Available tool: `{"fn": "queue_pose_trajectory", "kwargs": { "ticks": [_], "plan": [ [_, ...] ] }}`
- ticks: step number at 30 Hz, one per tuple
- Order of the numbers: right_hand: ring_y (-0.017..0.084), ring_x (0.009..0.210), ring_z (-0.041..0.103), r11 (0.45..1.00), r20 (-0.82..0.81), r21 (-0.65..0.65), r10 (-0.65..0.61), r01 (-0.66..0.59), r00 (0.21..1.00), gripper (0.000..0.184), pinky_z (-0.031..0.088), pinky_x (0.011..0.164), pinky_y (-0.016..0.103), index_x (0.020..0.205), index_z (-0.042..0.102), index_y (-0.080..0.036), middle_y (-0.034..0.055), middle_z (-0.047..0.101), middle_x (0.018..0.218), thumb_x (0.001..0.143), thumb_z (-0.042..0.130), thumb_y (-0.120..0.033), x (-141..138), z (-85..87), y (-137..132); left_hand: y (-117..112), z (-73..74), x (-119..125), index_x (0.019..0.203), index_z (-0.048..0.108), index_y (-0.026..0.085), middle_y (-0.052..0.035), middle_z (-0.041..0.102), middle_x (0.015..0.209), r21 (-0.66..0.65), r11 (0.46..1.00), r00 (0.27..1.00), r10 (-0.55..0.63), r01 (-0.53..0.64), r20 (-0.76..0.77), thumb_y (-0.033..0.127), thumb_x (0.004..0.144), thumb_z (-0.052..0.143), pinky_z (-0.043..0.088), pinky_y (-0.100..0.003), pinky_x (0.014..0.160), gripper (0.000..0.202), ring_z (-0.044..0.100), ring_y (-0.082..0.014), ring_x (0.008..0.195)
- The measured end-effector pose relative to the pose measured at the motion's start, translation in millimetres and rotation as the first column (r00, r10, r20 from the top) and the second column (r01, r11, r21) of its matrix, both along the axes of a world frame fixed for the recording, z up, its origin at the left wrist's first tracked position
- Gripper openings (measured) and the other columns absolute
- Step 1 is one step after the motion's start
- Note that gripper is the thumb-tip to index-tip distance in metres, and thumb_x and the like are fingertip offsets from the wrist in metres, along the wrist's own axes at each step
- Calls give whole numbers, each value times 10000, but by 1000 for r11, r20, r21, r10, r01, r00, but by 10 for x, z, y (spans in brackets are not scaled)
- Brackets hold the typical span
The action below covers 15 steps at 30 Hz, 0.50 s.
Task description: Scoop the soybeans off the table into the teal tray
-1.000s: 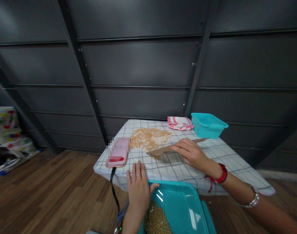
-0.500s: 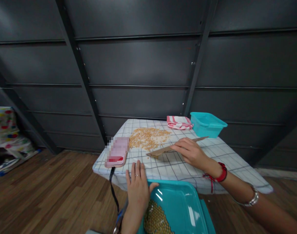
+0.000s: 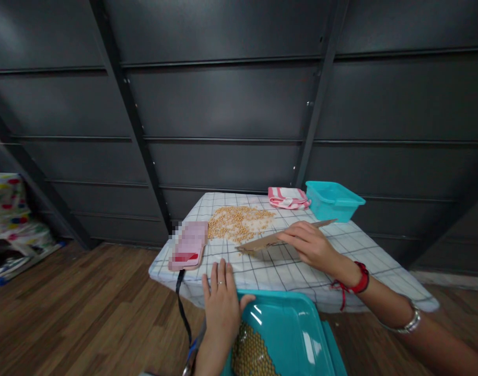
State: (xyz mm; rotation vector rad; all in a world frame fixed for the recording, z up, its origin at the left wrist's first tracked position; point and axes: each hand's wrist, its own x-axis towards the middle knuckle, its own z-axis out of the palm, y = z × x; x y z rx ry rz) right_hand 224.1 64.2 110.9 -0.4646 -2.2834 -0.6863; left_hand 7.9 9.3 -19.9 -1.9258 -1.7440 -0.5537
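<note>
My right hand point(image 3: 310, 246) is closed on a piece of cardboard point(image 3: 261, 242), holding it at a slant with its long lower edge at the checked tablecloth point(image 3: 258, 269). A few pale beans lie by the cardboard's left end. Beyond it, many yellowish beans point(image 3: 233, 222) are spread loosely. My left hand point(image 3: 222, 313) is open, its fingers stretched over the table's front edge. Its thumb crosses the rim of a large teal bin point(image 3: 288, 295). Inside the bin, greenish round beans point(image 3: 253, 351) are heaped at the left.
A pink phone or case point(image 3: 191, 240), partly blurred out, lies at the table's left edge, with a black strap point(image 3: 181, 300) hanging below. At the back right are a folded pink-and-white towel point(image 3: 288, 198) and a smaller turquoise container point(image 3: 333, 202). A dark panelled wall point(image 3: 223, 104) stands behind.
My right hand has shifted very slightly to the right along the cardboard. The left hand and the bin stay where they were.
</note>
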Motion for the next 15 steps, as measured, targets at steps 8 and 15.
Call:
{"fn": "queue_pose_trajectory", "kwargs": {
  "ticks": [8,15],
  "plan": [
    [154,728,480,999,14,-28,-27,27,1000,341,424,618,289,985,544,-180,40,591,782,778,337,-6,82,33,-17,1,0,0,1183,467,79,-194,488,1233,-8,1000,1000,-1,1,22,708,680,258,319,-515,933,832,400,-327,1166],
    [155,730,482,997,56,-57,-40,43,998,347,417,611,292,970,557,-179,44,590,780,787,312,-15,86,17,-7,-2,-1,-7,1187,465,90,-188,486,1238,-14,1000,1000,-6,6,30,710,679,258,308,-510,942,828,394,-323,1173]
  ]
}}
